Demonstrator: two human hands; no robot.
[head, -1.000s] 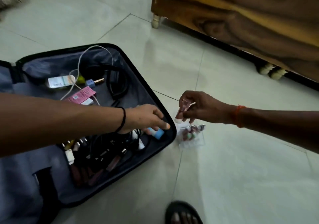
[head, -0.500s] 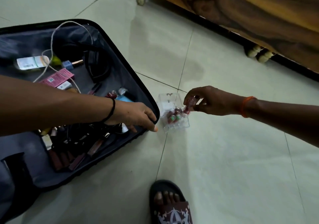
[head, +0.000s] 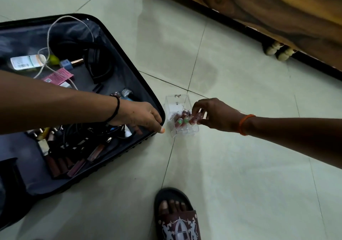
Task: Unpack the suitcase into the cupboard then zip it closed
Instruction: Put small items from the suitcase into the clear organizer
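On the tiled floor (head: pixel 231 165), a black suitcase (head: pixel 129 76) lay open, and everything else sat in relation to it. Inside it were a white cable (head: pixel 48 36), a white tube (head: pixel 27 62), a pink box (head: pixel 59 76), black headphones (head: pixel 100 63) and, nearer you, a row of lip-gloss tubes (head: pixel 77 163). Your left hand (head: pixel 142 116) reached across the suitcase's interior to its right-hand corner, fingers curled loosely downward over the rim; I could not tell whether they held anything. Just beside that corner, on the floor, stood a small clear box (head: pixel 178 102) with little bottles in it. Your right hand (head: pixel 212 113) hovered over this box, fingertips pinching a small pinkish bottle (head: pixel 195 118) among the others. Well beyond the suitcase ran the base of a wooden cupboard (head: pixel 268 12) on pale feet. Nearer you than the suitcase's corner was your foot in a dark patterned sandal (head: pixel 175 219).
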